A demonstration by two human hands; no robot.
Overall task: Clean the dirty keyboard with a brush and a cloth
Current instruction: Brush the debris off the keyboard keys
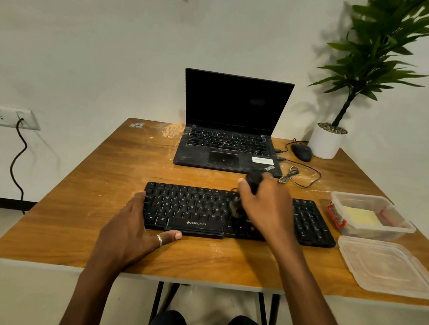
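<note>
Closest to me, my left grip (134, 230) lies released and flat on the left near corner of the keyboard (193, 209) on the bench (75, 202). My right grip (264, 208) clasps the brush (253, 179), bristles on the middle keys.

Soft, even light — the green leafy potted plant (373, 59) shadows the white wall (309, 103) left of it; right hand (265, 205) and black-handled brush (253, 179) are motion-blurred; edges bow.
</note>
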